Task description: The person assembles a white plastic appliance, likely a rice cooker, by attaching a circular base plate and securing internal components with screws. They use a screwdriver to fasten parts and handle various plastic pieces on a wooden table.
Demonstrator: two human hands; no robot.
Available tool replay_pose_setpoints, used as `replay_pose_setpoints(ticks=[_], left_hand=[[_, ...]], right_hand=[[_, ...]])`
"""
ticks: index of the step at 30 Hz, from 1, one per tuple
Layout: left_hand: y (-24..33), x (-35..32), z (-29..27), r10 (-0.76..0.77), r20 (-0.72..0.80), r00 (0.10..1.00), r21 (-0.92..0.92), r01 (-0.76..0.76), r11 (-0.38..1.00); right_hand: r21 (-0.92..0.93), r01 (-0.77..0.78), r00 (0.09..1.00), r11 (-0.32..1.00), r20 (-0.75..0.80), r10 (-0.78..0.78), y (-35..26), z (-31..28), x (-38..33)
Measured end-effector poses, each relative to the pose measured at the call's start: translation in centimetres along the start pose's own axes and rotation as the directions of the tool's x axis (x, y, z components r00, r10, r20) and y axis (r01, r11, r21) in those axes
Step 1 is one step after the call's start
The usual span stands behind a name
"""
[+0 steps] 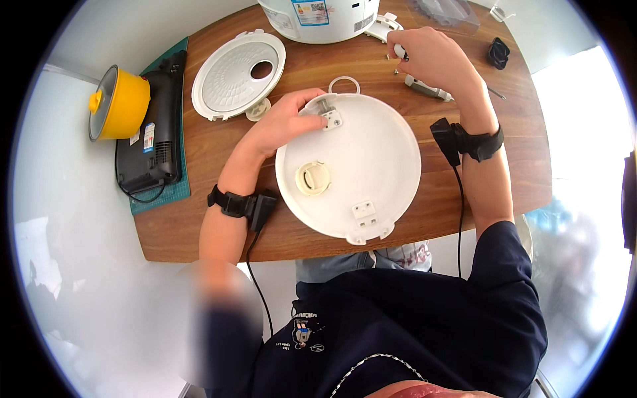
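Note:
A white round lid lies in front of me with its inner side up. My left hand grips its far left rim, thumb beside a small white bracket with a metal piece; the other fingers are mostly hidden. A cream ring-shaped fitting sits on the lid, and a second white bracket is near its front edge. At the far right, my right hand is closed around what looks like a screwdriver. Its pale handle end shows at the fingers, and a thin shaft emerges beyond the wrist.
A grey-white tool-like part and tiny screws lie near my right hand. A perforated white cover, a white ring and a white appliance body are farther back. A yellow pot rests on a black appliance at left.

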State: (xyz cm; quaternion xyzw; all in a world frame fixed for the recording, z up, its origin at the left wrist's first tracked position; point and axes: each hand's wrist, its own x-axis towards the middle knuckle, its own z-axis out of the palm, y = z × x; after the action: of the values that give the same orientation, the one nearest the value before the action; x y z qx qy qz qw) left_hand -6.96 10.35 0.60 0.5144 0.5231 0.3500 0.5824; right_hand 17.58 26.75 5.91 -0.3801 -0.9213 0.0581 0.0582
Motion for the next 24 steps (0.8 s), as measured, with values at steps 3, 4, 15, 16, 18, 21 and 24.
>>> replay_pose_setpoints(ticks=[3,4,15,16,18,21,24], left_hand=[[-0.1,-0.1,0.1,0.004,-0.062,0.998,-0.007,-0.005,1.0],[-0.2,-0.1,0.0,0.001,-0.047,0.999,-0.002,-0.001,1.0],[-0.5,-0.2,-0.5,0.027,-0.001,1.0,-0.058,-0.027,0.998],[-0.5,-0.2,-0.5,0.03,-0.009,1.0,-0.051,-0.03,0.998],[-0.6,-0.1,-0.5,0.036,-0.023,0.999,-0.037,-0.037,0.999],[-0.6,-0.1,-0.6,0.021,-0.03,0.999,-0.025,-0.022,0.999],[-0.4,-0.2,-1.0,0.024,0.011,1.0,0.01,-0.024,1.0]], right_hand=[[-0.037,-0.001,1.0,0.999,-0.007,0.0,0.3,1.5,0.6],[-0.033,-0.005,1.0,0.999,-0.005,0.005,0.2,1.8,0.7],[-0.065,-0.011,1.0,0.998,-0.015,0.01,0.5,4.0,1.3],[-0.069,-0.005,0.999,0.998,-0.038,0.002,0.4,4.0,1.3],[-0.078,0.005,0.996,0.997,-0.084,-0.012,0.1,3.8,1.1],[0.052,-0.081,0.996,0.995,0.035,0.08,-0.5,2.7,1.3],[0.297,0.002,0.999,0.955,-0.038,0.01,-1.5,0.6,0.9]])
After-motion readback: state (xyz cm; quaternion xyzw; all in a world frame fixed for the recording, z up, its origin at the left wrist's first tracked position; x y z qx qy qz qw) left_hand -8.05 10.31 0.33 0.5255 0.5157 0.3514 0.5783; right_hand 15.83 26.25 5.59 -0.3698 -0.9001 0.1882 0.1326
